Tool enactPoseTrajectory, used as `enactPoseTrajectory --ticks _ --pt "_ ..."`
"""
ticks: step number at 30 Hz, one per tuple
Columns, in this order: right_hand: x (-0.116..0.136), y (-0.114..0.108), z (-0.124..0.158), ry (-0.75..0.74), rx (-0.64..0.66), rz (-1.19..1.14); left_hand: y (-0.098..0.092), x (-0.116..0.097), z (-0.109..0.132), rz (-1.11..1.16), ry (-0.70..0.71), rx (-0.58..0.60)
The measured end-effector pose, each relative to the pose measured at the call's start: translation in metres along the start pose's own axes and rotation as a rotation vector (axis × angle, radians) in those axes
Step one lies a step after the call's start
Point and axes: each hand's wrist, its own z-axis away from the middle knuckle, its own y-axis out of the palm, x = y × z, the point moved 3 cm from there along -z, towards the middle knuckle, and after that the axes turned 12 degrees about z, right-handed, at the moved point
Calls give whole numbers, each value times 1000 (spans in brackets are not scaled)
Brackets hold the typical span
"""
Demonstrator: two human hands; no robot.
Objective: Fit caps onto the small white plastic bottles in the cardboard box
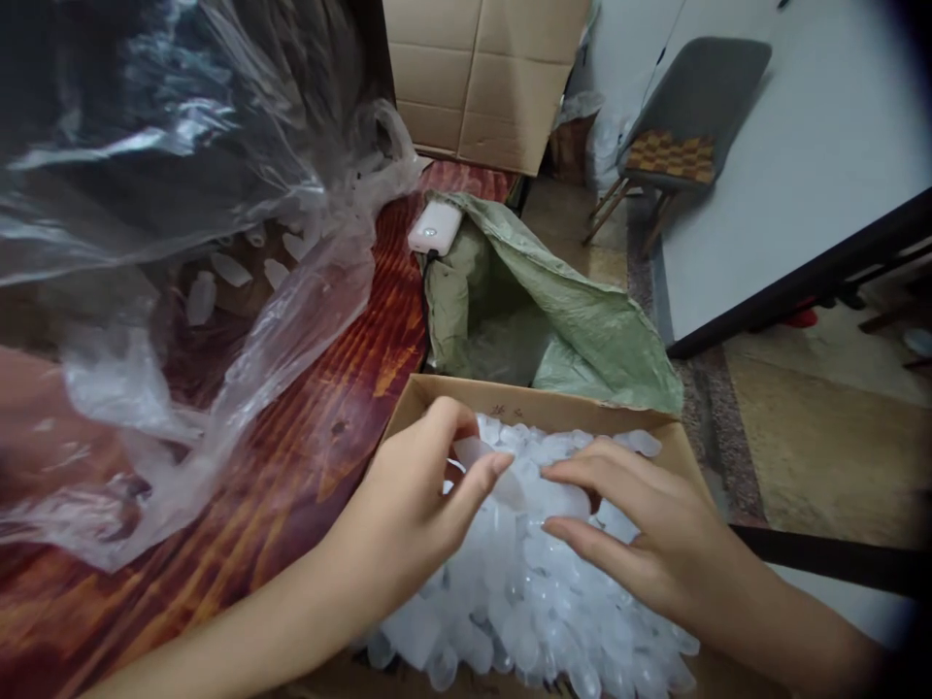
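Both my hands are over a cardboard box (429,393) filled with small frosted, translucent plastic pieces (539,602), rounded and hollow-looking. My left hand (415,481) is closed, with one translucent plastic piece (472,450) between thumb and curled fingers. Opposite it, my right hand (641,524) has its thumb and fingers curved around another translucent plastic piece (569,502), just above the pile. The fingertips of the two hands are a short gap apart. The exact kind of these pieces is hard to make out.
Behind the box, a green woven sack (604,320) gapes open, with a white device (437,228) at its edge. On the reddish wooden table (342,388) at left lies a large clear plastic bag (291,320) with similar pieces. A grey chair (699,107) stands farther back.
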Motion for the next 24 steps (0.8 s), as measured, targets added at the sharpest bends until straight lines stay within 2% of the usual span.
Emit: enactPoseTrajectory --ticks 3,5,8,12,14,16,20,21,22,24 --pt "7 -5 -3 -11 -51 25 2 5 1 385 -130 -61" --pt "9 -7 -7 -38 -66 74 4 5 1 506 -165 -77" --pt "13 -10 -10 -92 -88 166 5 1 3 462 -113 -51" --pt "19 -13 -6 -173 -183 287 2 -6 5 234 15 -11" --pt "20 -13 -2 -197 -210 306 2 -7 5 205 13 7" --pt "21 -14 2 -243 -232 295 7 -5 4 318 -132 102" --pt "26 -22 6 -400 -298 263 20 3 6 679 -627 312" --pt "27 -23 7 -426 -310 255 22 4 6 706 -677 319" --pt "27 -23 7 -437 -315 245 22 5 6 693 -666 307" --pt "26 -20 5 -376 -282 229 20 4 6 580 -509 238"
